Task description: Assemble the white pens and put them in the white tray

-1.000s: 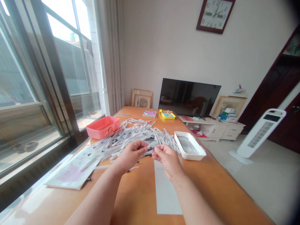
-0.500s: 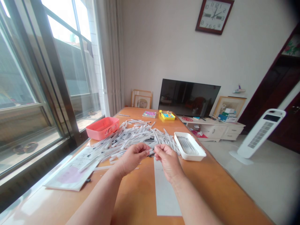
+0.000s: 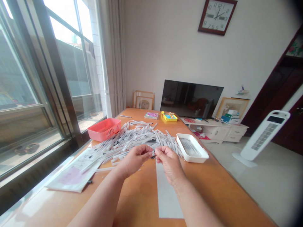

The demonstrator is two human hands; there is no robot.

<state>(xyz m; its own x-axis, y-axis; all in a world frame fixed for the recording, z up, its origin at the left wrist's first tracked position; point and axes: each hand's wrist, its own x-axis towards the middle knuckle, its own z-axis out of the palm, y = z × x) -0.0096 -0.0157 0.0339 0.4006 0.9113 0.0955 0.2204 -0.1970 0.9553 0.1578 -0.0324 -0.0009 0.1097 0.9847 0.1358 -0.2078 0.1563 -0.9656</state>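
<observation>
My left hand (image 3: 134, 160) and my right hand (image 3: 169, 164) meet over the near edge of a large loose pile of white pens (image 3: 131, 140). Their fingertips pinch a small dark-tipped white pen piece (image 3: 153, 156), partly hidden by my fingers. The pile lies on an orange wooden table (image 3: 139, 198). To the right of my right hand stands a white rectangular tray (image 3: 192, 148) holding a row of pens. A white paper strip (image 3: 168, 195) lies under my right forearm.
A pink plastic tray (image 3: 104, 129) sits left of the pile, and printed papers (image 3: 73, 170) lie at the table's left edge beside a window. A book (image 3: 151, 115) and a yellow box (image 3: 169, 117) stand at the far end. The floor lies beyond the right edge.
My hands have drawn closer together, with the fingertips now meeting around the small piece. The view has shifted slightly, and the pile and trays look unchanged.
</observation>
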